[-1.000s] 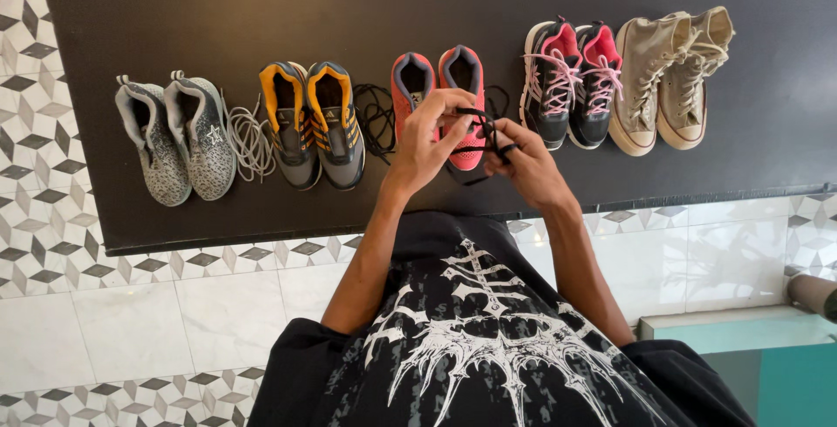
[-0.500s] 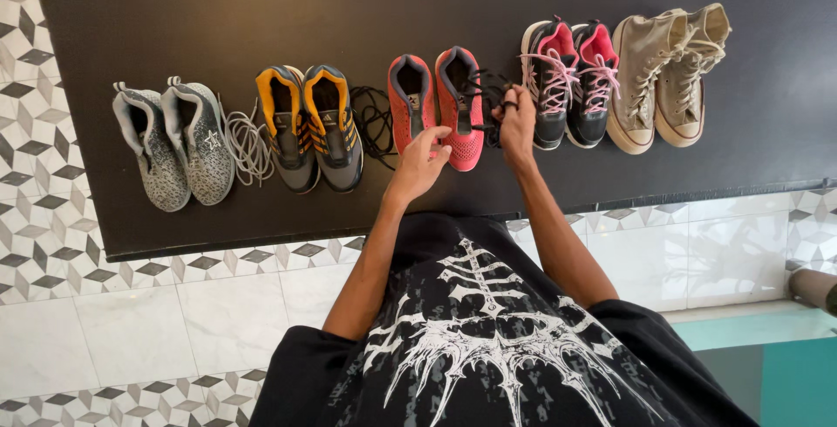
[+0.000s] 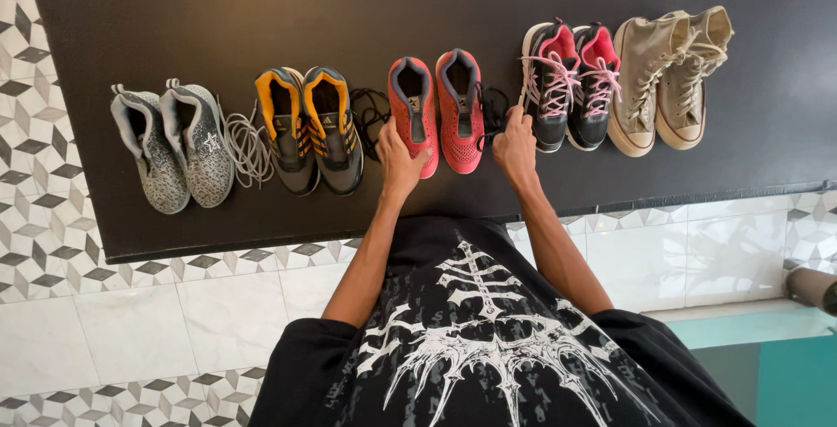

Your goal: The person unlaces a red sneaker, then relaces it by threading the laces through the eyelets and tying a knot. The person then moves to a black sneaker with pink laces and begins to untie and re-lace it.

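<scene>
Red pair of sneakers (image 3: 436,113) sits dead centre of the frame on the black mat (image 3: 349,9), toes pointing down the picture, mesh uppers with grey collars. Left hand (image 3: 399,155) rests on the toe of the left-of-frame red shoe, fingers loosely curled against it. Right hand (image 3: 516,144) has its grip pinched shut on a black lace (image 3: 490,113) running off the other red shoe. Honestly can't tell how that lace is threaded, it's a dark tangle against the mat. More black lace (image 3: 370,115) is piled between the red pair and the orange-and-black pair (image 3: 309,131). Pink-laced black pair (image 3: 571,83) just right of the hand.
</scene>
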